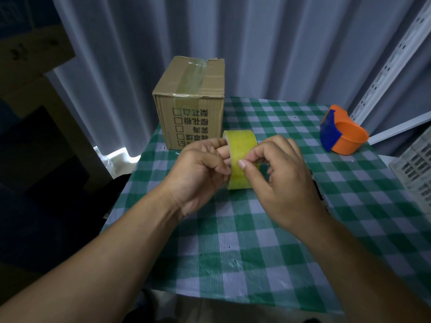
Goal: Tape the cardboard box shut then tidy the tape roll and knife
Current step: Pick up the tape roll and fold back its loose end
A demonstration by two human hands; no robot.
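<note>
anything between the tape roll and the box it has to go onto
Nothing visible. Both hands, left and right, hold the tape roll just in front of the cardboard box, with only checked tablecloth between.

Both bare hands hold a yellow tape roll on edge above the green checked surface: the left hand has fingers tucked into its core, and the right hand presses a thumb on the outer band. Behind the roll stands a cardboard box with clear tape along its top seam. An orange and blue tape cutter lies well apart at the right, near a white slotted crate.
</note>
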